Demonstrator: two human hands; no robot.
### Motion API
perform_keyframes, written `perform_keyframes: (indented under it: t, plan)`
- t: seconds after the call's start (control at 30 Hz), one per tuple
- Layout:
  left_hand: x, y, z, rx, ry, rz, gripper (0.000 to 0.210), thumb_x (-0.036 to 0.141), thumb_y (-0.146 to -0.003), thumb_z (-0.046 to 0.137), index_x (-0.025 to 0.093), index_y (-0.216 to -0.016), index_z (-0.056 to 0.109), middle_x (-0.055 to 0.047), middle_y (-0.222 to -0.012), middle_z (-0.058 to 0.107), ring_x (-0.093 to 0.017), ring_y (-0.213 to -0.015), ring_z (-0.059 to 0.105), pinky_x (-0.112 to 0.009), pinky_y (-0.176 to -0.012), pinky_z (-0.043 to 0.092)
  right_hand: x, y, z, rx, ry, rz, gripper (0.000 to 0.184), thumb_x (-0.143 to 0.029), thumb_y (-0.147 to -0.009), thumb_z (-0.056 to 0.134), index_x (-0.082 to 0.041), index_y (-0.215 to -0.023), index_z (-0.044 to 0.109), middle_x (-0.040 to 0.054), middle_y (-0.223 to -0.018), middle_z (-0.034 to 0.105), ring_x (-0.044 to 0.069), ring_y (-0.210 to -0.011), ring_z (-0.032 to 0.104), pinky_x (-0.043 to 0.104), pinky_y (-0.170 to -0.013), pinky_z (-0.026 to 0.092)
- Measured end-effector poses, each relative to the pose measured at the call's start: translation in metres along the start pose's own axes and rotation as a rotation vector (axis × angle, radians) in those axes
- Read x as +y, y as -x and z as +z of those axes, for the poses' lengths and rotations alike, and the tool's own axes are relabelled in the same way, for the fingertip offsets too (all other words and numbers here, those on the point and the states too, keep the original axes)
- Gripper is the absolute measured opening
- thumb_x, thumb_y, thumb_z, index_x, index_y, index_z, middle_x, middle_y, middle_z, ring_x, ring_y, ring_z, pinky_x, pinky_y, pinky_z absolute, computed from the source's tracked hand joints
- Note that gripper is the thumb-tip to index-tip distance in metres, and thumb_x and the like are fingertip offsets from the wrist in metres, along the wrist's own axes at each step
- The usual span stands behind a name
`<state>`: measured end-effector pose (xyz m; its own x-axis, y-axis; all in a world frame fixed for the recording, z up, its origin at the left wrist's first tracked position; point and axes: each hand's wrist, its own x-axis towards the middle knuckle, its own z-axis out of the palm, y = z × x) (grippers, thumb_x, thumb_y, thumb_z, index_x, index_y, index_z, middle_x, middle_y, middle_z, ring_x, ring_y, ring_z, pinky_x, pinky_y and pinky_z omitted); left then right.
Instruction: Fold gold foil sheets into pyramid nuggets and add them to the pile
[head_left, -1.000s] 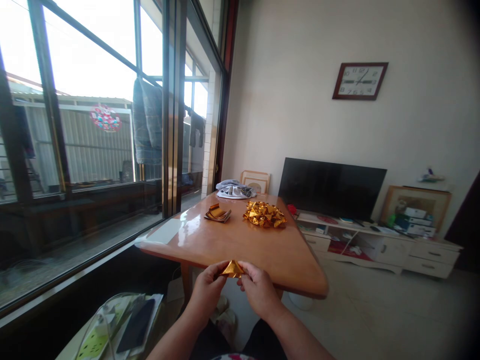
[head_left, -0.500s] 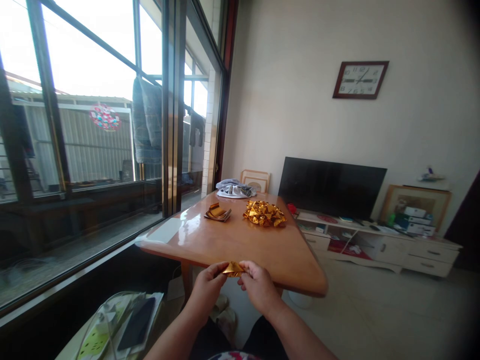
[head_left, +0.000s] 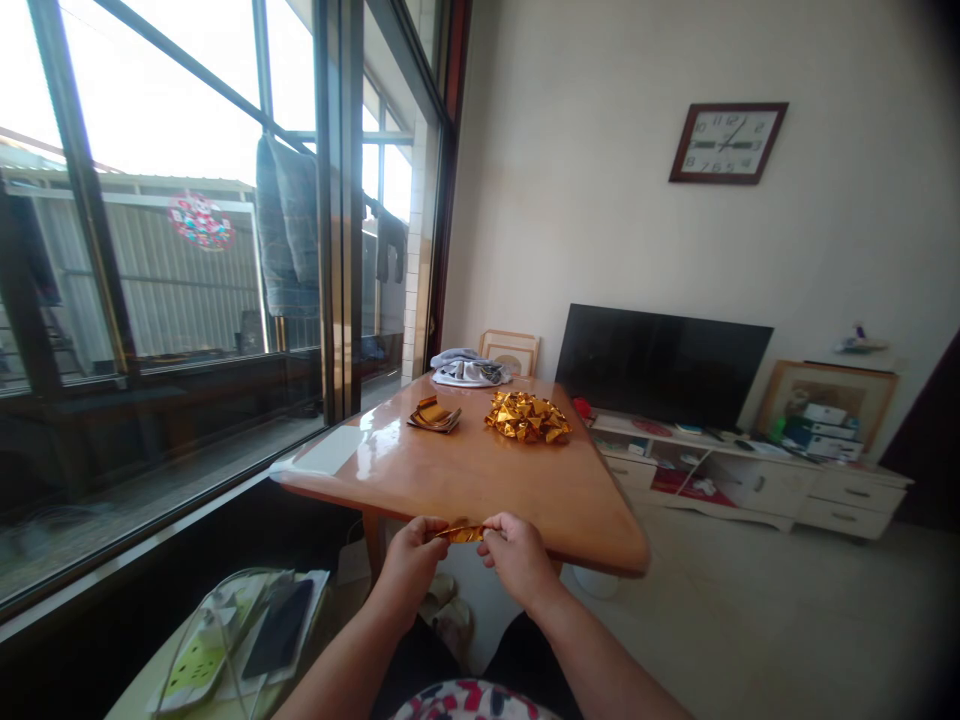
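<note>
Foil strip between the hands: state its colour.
The foil strip is shiny gold, best seen in the head view.

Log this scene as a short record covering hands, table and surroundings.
Left hand: pinches one end of a gold foil piece
Right hand: pinches its other end
Table: stack of gold sheets, heap of gold foil shapes, cloth pile at far end
Beyond: television, white cabinet, wall clock
Lower left: phone, power strip

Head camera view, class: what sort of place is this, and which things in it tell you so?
Probably a living room in a home: a flat-screen television stands on a long white cabinet, and a rectangular wall clock hangs higher up.
</note>
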<state>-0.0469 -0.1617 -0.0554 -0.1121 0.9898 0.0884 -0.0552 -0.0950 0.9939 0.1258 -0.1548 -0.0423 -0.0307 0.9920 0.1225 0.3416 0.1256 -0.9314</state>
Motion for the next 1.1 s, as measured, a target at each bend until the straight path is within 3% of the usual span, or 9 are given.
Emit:
perform_keyframes:
  t: [0.83,1.1]
  plan:
    - [-0.0009,-0.0013,0.0003,0.057,-0.001,0.008,0.036,0.022,-0.059,0.066,0.011,-0.092,0.073,-0.004,-0.075,0.069,-0.016,-0.067,0.055,-0.027,-0.064,0.039,-0.0039,0.0033,-0.001,-0.001,0.036,-0.04,0.025,-0.028,-0.084,0.051,-0.015,-0.092,0.071,0.006,-0.076,0.074,0.018,-0.062,0.067,0.027,-0.058,0.048]
    - [-0.0042,-0.0024,0.0004,0.119,0.1,0.051,0.034,0.029,-0.059,0.075,0.015,-0.088,0.066,-0.002,-0.079,0.067,-0.015,-0.069,0.057,-0.026,-0.066,0.042,0.0018,0.0047,0.004,0.087,-0.026,-0.109,0.02,-0.027,-0.082,0.055,-0.019,-0.099,0.059,0.0018,-0.071,0.072,0.019,-0.062,0.067,0.026,-0.056,0.046]
